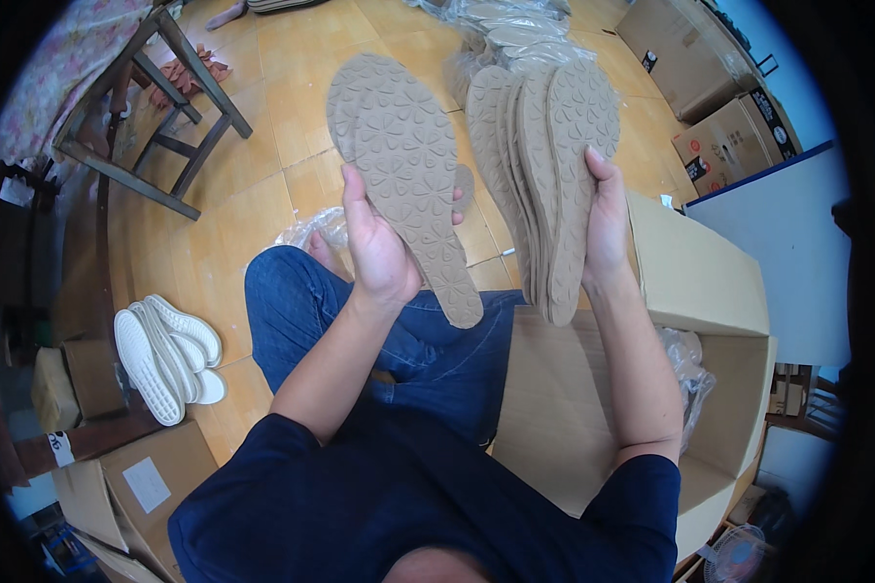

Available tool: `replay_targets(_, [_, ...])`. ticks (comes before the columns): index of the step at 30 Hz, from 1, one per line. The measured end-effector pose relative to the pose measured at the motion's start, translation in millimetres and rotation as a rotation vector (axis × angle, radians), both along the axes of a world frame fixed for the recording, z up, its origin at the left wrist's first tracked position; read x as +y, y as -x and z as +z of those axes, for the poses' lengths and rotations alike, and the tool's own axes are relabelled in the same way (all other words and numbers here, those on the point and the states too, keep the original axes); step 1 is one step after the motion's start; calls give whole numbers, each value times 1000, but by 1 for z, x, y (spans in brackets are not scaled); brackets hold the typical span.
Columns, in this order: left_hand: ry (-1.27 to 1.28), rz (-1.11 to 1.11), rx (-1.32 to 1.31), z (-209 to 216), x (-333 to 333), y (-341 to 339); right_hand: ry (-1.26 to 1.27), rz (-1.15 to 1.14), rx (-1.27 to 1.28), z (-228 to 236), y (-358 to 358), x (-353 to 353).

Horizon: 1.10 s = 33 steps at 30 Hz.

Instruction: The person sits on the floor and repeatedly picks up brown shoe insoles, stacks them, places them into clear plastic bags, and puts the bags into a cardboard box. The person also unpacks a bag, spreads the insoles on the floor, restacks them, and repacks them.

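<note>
Two stacks of tan shoe soles with a raised flower pattern are held up in front of me. My left hand [387, 241] is closed round a thin stack of soles [408, 155], its thumb along the near edge and fingertips showing at the far side. In my right hand [607, 214] is a thicker stack of several soles [578, 121], fanned slightly apart, with the thumb pressed on the top one. Both stacks tilt with their narrow ends toward me. The fingers of my right hand are hidden behind its stack.
An open cardboard box [695, 267] with clear plastic inside stands at my right. White soles [151, 364] lie on the tiled floor at left, near a wooden stool [180, 146]. Plastic-wrapped soles [520, 34] lie ahead. More cartons [685, 53] stand at far right.
</note>
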State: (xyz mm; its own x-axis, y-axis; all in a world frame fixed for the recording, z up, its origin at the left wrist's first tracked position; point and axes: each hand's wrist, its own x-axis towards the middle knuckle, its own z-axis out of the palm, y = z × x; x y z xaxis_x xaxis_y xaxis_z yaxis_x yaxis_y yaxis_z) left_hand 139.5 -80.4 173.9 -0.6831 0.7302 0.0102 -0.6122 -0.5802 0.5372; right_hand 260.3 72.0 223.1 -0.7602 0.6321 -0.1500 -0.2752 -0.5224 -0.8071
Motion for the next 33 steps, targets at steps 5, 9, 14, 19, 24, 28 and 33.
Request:
replay_targets(5, [-5, 14, -11, 4, 2, -2, -2, 11, 3, 0, 0, -3])
replay_targets(9, [-32, 15, -12, 4, 2, -3, 10, 20, 8, -1, 0, -2])
replay_targets(14, [128, -17, 27, 5, 7, -7, 50, 89, 16, 0, 0, -6])
replay_targets(19, [169, 109, 175, 8, 19, -18, -71, 100, -111, 0, 2, -13])
replay_targets(24, [135, 5, 302, 11, 7, -18, -68, 11, -109, 1, 4, -8])
replay_targets(28, [177, -44, 287, -1, 3, -11, -72, -69, -113, 1, 5, -4])
replay_targets(33, [399, -69, 397, -68, 25, 16, -86, -189, -108, 0, 2, 15])
